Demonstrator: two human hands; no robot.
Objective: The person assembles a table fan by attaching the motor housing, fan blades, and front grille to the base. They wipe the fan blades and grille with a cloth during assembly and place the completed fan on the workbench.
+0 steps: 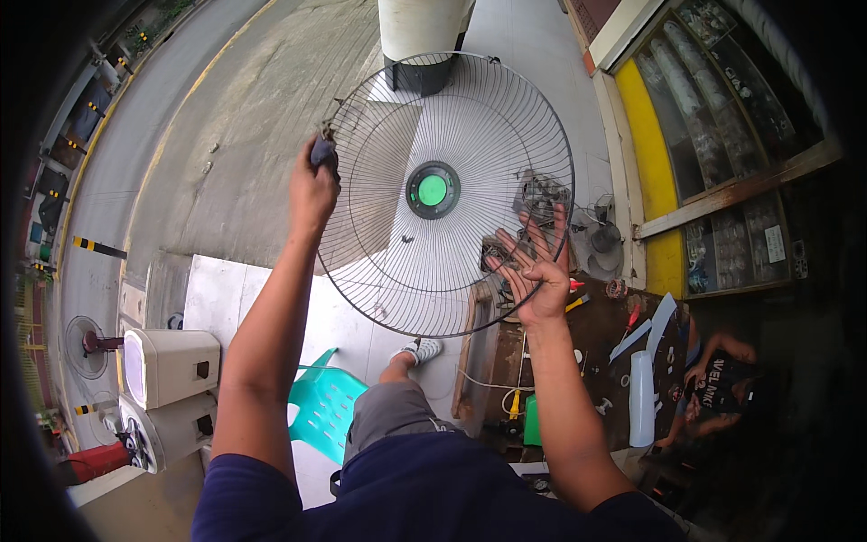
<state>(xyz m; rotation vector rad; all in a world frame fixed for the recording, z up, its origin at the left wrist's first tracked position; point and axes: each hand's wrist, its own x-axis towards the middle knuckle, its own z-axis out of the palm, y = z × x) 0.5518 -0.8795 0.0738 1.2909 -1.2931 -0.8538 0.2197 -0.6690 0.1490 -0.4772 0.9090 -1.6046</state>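
The round wire fan guard [433, 194] is held up in front of the person, face-on to the camera, with a green disc in a dark ring at its hub [433, 190]. The left hand [312, 185] is at the guard's upper left rim, fingers clenched around a small dark cloth [323, 152] pressed against the wires. The right hand [535, 271] supports the lower right rim from behind, fingers [528, 237] spread and released flat against the wires. Below the right hand stands a cluttered tabletop [601, 330] carrying tools and a white tube [641, 397]. A green plastic chair [322, 406] stands below the left forearm.
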